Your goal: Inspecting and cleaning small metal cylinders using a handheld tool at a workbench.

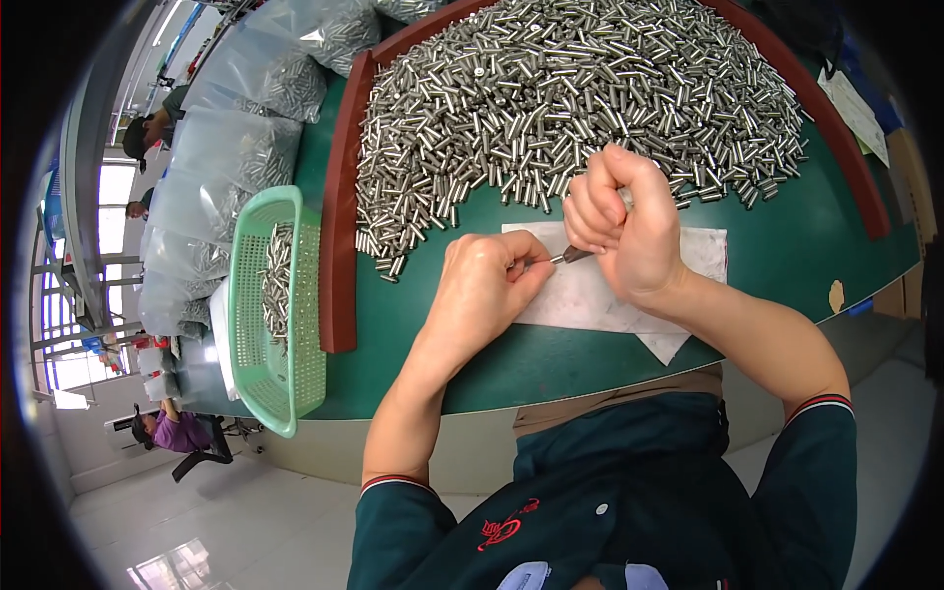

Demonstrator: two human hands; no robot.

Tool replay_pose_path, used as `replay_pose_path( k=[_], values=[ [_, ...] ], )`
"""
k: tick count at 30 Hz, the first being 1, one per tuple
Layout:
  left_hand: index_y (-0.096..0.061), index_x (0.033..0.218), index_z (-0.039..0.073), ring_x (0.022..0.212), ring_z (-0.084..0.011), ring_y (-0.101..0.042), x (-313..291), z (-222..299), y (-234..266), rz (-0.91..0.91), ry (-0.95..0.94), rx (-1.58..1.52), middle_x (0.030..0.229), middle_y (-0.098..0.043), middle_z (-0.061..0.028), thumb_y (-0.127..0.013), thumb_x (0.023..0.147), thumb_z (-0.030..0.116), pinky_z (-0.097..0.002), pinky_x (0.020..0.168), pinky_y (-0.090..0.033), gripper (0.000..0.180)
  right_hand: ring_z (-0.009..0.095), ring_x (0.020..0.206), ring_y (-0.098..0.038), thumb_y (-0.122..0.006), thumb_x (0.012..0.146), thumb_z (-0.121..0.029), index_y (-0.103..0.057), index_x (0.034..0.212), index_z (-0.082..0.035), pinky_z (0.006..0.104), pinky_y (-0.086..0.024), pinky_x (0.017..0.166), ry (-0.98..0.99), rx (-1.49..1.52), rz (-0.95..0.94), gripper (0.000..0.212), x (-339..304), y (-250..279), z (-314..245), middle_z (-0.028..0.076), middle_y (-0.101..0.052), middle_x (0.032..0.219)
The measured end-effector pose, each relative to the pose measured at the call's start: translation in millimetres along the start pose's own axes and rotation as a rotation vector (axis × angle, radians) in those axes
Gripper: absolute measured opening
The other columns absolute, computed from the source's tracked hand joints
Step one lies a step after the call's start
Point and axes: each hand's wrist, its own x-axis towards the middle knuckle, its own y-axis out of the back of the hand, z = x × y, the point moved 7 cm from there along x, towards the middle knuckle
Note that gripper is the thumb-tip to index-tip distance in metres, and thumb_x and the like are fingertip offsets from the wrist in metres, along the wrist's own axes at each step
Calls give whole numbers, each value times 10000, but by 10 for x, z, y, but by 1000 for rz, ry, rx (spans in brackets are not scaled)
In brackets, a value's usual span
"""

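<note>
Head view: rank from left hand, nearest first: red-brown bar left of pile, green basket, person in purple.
1. Red-brown bar: left of the left hand.
2. Green basket: beyond the bar.
3. Person in purple: far lower left.

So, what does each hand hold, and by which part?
Left hand: apparently a metal pin, by one end. Right hand: a dark-tipped tool, by its fist-covered end.

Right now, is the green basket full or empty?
Neither: the basket is partly filled. Pins lie inside, but bare mesh shows beside them.
</note>
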Motion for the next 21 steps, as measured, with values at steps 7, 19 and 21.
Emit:
replay_pose_path(
  k=[7, 19, 21],
  values=[
    [-616, 716, -11, 429, -62, -346, -20, 6, 3, 18, -19, 1, 456, -387, -1, -639, 682, 40, -236, 404, -313, 66, 69, 365, -198, -353, 854, -234, -283, 505, -102, 227, -179, 355, 14, 25, 4, 380, -8, -2, 15, -20, -261, 427],
    [-609, 706, -22, 416, -94, -403, 11, 24, -31, 3, -24, 17, 472, -474, -58, -635, 684, 28, -259, 410, -340, 62, 81, 407, -203, -330, 870, -217, -286, 507, -94, 240, -184, 395, 125, -189, -59, 385, -88, -105, 3, -8, -267, 438],
    [-609, 713, -24, 421, -113, -433, 52, 30, -26, 3, -51, 17, 495, -507, -81, -631, 686, 29, -268, 425, -366, 63, 82, 421, -211, -330, 868, -192, -288, 508, -87, 242, -196, 410, 157, -247, -77, 378, -79, -85, 29, -4, -274, 446]
  ],
)
